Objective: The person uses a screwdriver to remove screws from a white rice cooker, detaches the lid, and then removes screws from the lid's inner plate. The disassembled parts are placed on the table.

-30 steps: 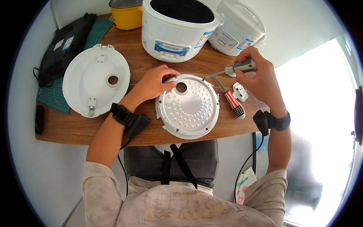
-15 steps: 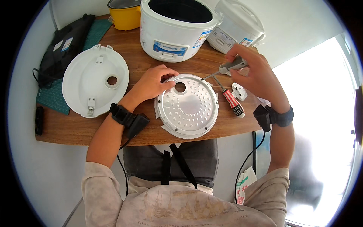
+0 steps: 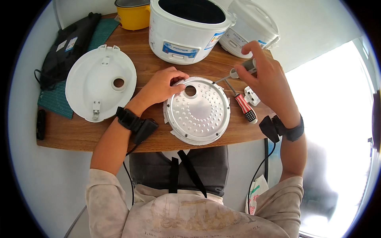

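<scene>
A round metal plate with raised dimples, a hole and small screws along its rim (image 3: 198,113) lies near the table's front edge. My left hand (image 3: 164,85) grips its upper left rim, thumb beside the hole and fingers curled at the edge. In my right hand (image 3: 270,77) is a grey-handled screwdriver (image 3: 239,71), slanting down to the left. Its tip meets the plate's upper right rim, at a dark spot that looks like a screw. Right of the plate lies another screwdriver with a red-and-white striped handle (image 3: 243,104), next to a white plug-like piece (image 3: 251,96).
A white round lid shell (image 3: 85,87) lies on the left, beside a black bag-like item (image 3: 67,51) on a green cutting mat (image 3: 57,104). Behind stand an open white rice cooker (image 3: 178,35), a closed one (image 3: 254,20) and a yellow pot (image 3: 133,18).
My right hand has shifted its fingers round the screwdriver handle, and its wrist has moved slightly left. The tip stays at the plate's rim. My left hand keeps its hold.
</scene>
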Available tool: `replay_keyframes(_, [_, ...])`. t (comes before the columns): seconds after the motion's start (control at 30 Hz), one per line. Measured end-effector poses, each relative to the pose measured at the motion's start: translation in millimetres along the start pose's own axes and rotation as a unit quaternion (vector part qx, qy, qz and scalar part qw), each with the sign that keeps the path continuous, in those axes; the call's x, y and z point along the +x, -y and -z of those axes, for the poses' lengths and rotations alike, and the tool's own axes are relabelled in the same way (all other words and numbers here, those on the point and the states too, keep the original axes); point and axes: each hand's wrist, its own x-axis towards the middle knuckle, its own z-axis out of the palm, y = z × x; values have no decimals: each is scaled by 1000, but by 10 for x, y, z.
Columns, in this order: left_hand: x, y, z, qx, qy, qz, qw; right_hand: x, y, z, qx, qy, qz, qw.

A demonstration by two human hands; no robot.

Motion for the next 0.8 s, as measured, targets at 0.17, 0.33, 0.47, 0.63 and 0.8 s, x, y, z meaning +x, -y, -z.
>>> replay_keyframes(0.17, [7,-8,4,11,2,0,1000,-16,-42,-37,47,5,34,998])
replay_keyframes(0.33, [3,-21,-2,17,-1,3,1000,-5,37,-6,-28,26,-18,999])
replay_keyframes(0.47, [4,-6,2,20,0,5,1000,-2,-62,-21,-13,15,-18,1000])
replay_keyframes(0.63, [3,-31,6,15,6,10,1000,-9,-55,62,54,33,-59,996])
replay_keyframes(0.8, [7,-18,1,16,3,6,1000,-35,-122,131,64,78,-50,994])
